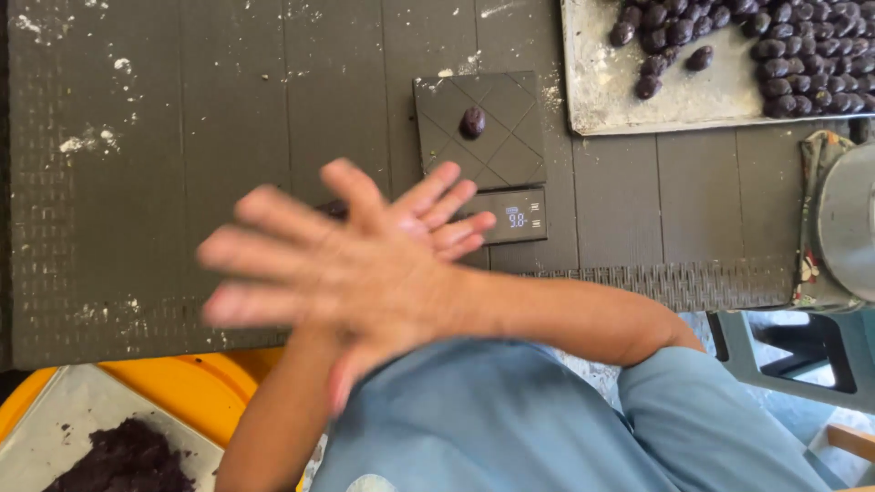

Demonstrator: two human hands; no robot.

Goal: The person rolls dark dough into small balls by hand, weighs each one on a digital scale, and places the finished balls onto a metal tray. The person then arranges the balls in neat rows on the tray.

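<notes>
head view: hands [365, 264] pressed flat together, fingers spread, crossed.

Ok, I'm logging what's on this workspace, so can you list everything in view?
Kitchen scale: one, black, centre of the table, display lit.
Ball on scale: one, dark purple-brown, on the scale platform.
Metal tray: one, silver, floured, top right.
Balls on tray: many, dark, count unclear, clustered at its top and right.
Table: one, dark ribbed surface with white flour specks.
Metal pot: one, grey, right edge, on a patterned cloth.
Dark paste: one mound, bottom left, on a sheet over an orange basin.
Right hand: on top, blurred, palms pressed together.
Left hand: underneath, fingertips showing.
</notes>
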